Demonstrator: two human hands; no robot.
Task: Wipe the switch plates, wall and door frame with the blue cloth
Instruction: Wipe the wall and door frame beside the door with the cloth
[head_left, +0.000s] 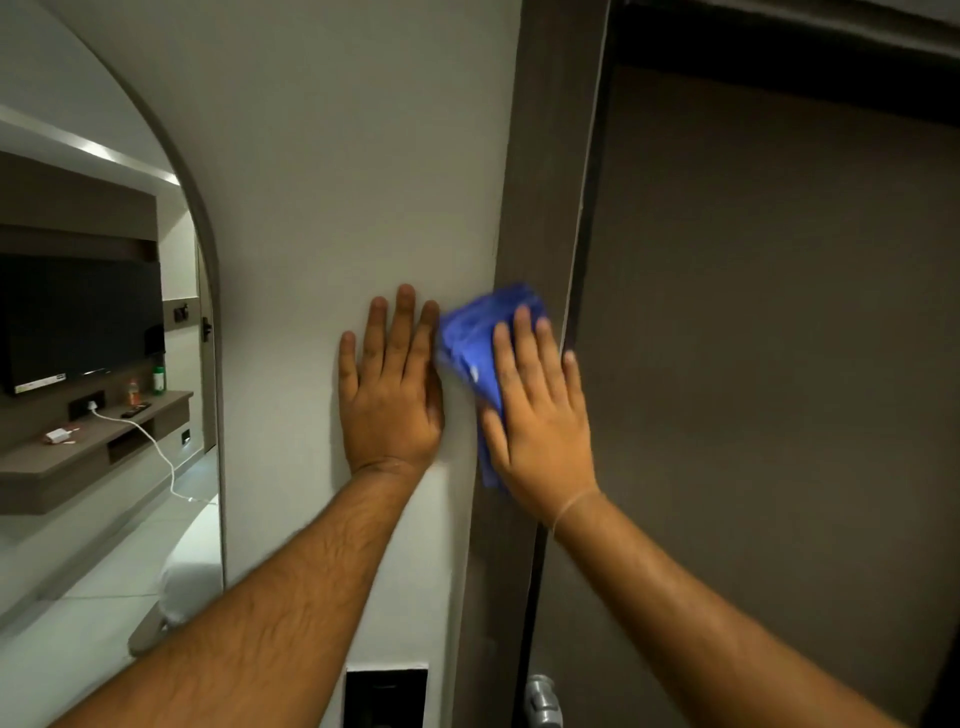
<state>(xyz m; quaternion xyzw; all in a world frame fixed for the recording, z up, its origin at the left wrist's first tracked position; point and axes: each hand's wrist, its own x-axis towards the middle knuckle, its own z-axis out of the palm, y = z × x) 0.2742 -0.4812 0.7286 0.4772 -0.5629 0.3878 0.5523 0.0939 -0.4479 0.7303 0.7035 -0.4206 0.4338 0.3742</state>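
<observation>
Furthest left, an arched mirror with a thin grey frame (210, 291) hangs on the wall and reflects a room: a dark flat television screen (78, 317), a brown floating wooden shelf (88, 447) below it, a white charger cable (156, 447) trailing from a socket down toward the pale floor, and two small bottles (147, 385) standing at the shelf's far end. Right of the mirror, the plain off-white painted wall (332, 182) fills the middle of the view. The left hand (389, 384) lies flat against this wall with its palm down and its fingers spread and pointing up; its grip is wide and holds nothing. Low on the wall, below the left forearm, the top of a black rectangular switch plate with a white surround (387, 693) shows at the bottom edge. Just right of the left hand, almost touching it, the crumpled blue cloth (472, 343) is pressed against the place where the wall meets the dark brown wooden door frame (550, 156). The right hand (540, 415) lies on top of the cloth with fingers stretched out and flat, pinning it to the frame by the palm and fingers rather than by a closed grip; the cloth sticks out above and to the left of the fingers. Near the bottom of the frame a silvery metal door handle (543, 699) shows. Right of the frame stands the flat dark brown door (769, 364), in shadow.
</observation>
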